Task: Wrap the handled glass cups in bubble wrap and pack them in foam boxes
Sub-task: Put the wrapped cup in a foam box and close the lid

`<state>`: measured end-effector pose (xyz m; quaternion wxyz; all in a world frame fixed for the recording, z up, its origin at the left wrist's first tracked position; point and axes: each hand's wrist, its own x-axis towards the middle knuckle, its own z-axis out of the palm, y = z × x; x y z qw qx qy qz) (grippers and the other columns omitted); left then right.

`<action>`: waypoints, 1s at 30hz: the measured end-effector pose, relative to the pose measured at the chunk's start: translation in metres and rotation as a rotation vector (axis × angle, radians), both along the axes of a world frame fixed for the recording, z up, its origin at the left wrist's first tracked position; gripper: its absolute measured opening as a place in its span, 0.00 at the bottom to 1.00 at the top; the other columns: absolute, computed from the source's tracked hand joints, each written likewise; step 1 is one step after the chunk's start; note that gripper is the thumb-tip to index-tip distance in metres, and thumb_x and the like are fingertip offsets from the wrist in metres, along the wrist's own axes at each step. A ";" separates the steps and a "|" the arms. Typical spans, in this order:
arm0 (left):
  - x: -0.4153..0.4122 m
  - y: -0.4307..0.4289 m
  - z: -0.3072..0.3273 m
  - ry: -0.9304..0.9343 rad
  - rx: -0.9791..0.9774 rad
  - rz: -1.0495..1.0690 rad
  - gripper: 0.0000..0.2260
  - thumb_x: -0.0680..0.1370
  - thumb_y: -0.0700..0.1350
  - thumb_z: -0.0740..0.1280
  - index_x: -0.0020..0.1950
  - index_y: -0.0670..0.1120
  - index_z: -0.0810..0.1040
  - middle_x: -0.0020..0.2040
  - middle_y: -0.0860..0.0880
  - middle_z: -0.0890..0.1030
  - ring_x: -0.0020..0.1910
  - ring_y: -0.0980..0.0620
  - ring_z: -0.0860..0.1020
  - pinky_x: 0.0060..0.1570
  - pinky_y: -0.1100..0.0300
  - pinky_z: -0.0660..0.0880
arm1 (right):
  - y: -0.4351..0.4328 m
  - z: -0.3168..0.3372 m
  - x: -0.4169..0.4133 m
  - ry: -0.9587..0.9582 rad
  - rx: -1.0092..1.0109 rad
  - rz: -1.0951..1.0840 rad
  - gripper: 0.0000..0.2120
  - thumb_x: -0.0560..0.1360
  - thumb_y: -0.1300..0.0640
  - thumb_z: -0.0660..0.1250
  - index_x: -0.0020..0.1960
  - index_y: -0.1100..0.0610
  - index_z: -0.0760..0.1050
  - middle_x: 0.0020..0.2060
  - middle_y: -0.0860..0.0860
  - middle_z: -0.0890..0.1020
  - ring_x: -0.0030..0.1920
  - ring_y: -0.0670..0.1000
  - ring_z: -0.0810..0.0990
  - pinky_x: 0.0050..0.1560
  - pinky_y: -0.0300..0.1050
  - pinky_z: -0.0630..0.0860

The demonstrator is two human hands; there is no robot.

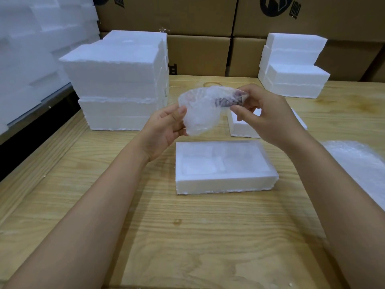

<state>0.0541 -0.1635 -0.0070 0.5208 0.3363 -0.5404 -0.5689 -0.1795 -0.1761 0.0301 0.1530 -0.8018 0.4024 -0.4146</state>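
I hold a bundle of bubble wrap (203,108) in the air above the table, with something dark purple showing through its right end. My left hand (166,128) pinches its lower left edge between thumb and fingers. My right hand (264,115) grips the right end, fingers curled round it. Below the bundle an open white foam box (225,182) lies on the wooden table (187,236); its moulded recesses look empty. The cup itself is hidden inside the wrap.
Tall stacks of foam boxes (120,80) stand at the left, a smaller stack (293,65) at the back right. A foam piece (241,126) lies behind my right hand. Loose bubble wrap (360,163) lies at the right edge. Cardboard cartons (198,55) line the back.
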 end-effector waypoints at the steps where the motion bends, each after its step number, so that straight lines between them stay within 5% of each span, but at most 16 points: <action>1: 0.000 0.001 0.001 -0.012 -0.005 -0.028 0.32 0.65 0.56 0.77 0.63 0.42 0.74 0.50 0.47 0.79 0.46 0.49 0.77 0.45 0.60 0.74 | 0.000 -0.001 0.001 -0.001 -0.002 -0.014 0.04 0.78 0.55 0.66 0.51 0.49 0.73 0.33 0.47 0.80 0.34 0.39 0.75 0.38 0.25 0.67; 5: 0.005 -0.001 0.000 -0.034 -0.043 -0.076 0.47 0.61 0.48 0.82 0.75 0.49 0.63 0.55 0.50 0.83 0.48 0.48 0.82 0.43 0.63 0.75 | -0.003 -0.006 0.004 -0.013 0.070 -0.089 0.09 0.81 0.52 0.60 0.49 0.58 0.72 0.34 0.50 0.80 0.34 0.41 0.75 0.35 0.31 0.67; 7: 0.005 -0.002 -0.002 -0.058 -0.065 -0.016 0.41 0.67 0.41 0.78 0.75 0.55 0.61 0.49 0.50 0.85 0.45 0.48 0.83 0.42 0.63 0.76 | -0.005 -0.007 0.004 -0.019 0.105 -0.109 0.13 0.81 0.50 0.58 0.48 0.61 0.71 0.33 0.50 0.79 0.33 0.41 0.74 0.33 0.31 0.66; 11: 0.002 -0.001 0.000 -0.062 -0.068 0.065 0.24 0.69 0.48 0.70 0.64 0.59 0.72 0.37 0.51 0.84 0.36 0.53 0.82 0.37 0.64 0.76 | -0.008 -0.011 0.007 -0.081 0.173 -0.125 0.15 0.81 0.49 0.56 0.45 0.60 0.71 0.29 0.44 0.77 0.33 0.42 0.74 0.36 0.36 0.68; 15: -0.001 -0.002 0.001 -0.117 -0.009 0.150 0.29 0.67 0.57 0.68 0.67 0.49 0.74 0.46 0.47 0.82 0.31 0.51 0.81 0.31 0.64 0.75 | -0.009 -0.013 0.010 -0.150 0.236 -0.117 0.16 0.82 0.48 0.56 0.37 0.52 0.69 0.24 0.41 0.76 0.30 0.41 0.72 0.34 0.37 0.68; 17: -0.002 -0.002 0.001 -0.148 0.000 0.195 0.24 0.67 0.60 0.68 0.57 0.47 0.80 0.43 0.49 0.82 0.30 0.51 0.80 0.28 0.64 0.74 | -0.009 -0.013 0.010 -0.179 0.276 -0.106 0.18 0.82 0.48 0.56 0.35 0.53 0.69 0.23 0.43 0.75 0.29 0.43 0.71 0.33 0.37 0.68; 20: -0.003 -0.001 0.001 -0.202 -0.024 0.225 0.14 0.70 0.60 0.66 0.45 0.53 0.83 0.42 0.52 0.84 0.33 0.51 0.81 0.33 0.63 0.76 | -0.008 -0.014 0.010 -0.231 0.346 -0.078 0.19 0.81 0.47 0.57 0.35 0.55 0.69 0.22 0.44 0.73 0.28 0.44 0.70 0.32 0.35 0.67; 23: -0.004 0.001 0.002 -0.236 -0.043 0.237 0.18 0.71 0.60 0.65 0.53 0.52 0.82 0.54 0.48 0.83 0.40 0.49 0.84 0.41 0.63 0.76 | -0.010 -0.015 0.008 -0.250 0.381 -0.052 0.19 0.81 0.48 0.57 0.37 0.59 0.70 0.23 0.44 0.73 0.28 0.45 0.69 0.35 0.37 0.68; 26: -0.004 0.002 0.005 -0.177 -0.036 0.194 0.24 0.70 0.58 0.67 0.64 0.50 0.77 0.55 0.48 0.83 0.44 0.47 0.83 0.45 0.60 0.78 | -0.011 -0.016 0.006 -0.260 0.403 -0.018 0.20 0.81 0.49 0.57 0.41 0.64 0.73 0.24 0.44 0.74 0.29 0.45 0.70 0.39 0.40 0.68; 30: 0.003 0.002 0.009 -0.123 -0.078 0.099 0.19 0.70 0.49 0.74 0.59 0.55 0.73 0.59 0.47 0.77 0.54 0.45 0.79 0.56 0.50 0.76 | -0.010 -0.012 0.003 -0.300 0.441 0.073 0.16 0.82 0.54 0.58 0.44 0.64 0.76 0.28 0.46 0.78 0.33 0.46 0.74 0.40 0.38 0.71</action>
